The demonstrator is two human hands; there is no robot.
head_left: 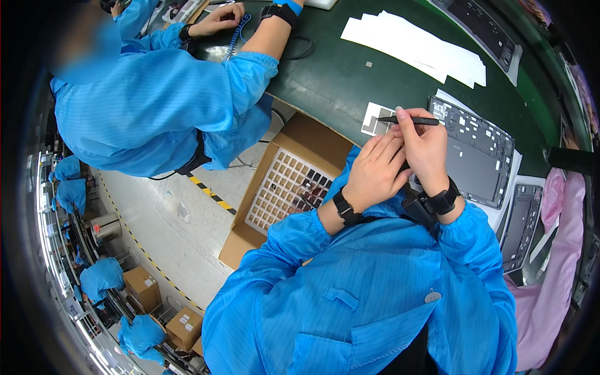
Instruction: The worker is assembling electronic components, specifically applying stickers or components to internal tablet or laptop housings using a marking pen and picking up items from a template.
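Black tweezers (pixel 412 120) are pinched in my right hand (pixel 426 153). Their tip lies over a small white sheet (pixel 370 117) bearing grey adhesive-like pieces. My left hand (pixel 375 172) is close beside it, fingers bent and held together near the lower edge of this sheet; its fingertips are partly hidden, so what they grip cannot be made out. To the right of my hands lies a dark grey laptop-type housing panel (pixel 478 164) with many small white patches, resting on white paper.
White papers (pixel 412 50) and a small grey square (pixel 369 64) lie on the green table (pixel 319 78). Below its edge stands a cardboard box (pixel 312 134) with a gridded tray (pixel 281 194). Another dark panel (pixel 522 228) and pink cloth (pixel 556 275) are rightward. A co-worker (pixel 156 106) sits left.
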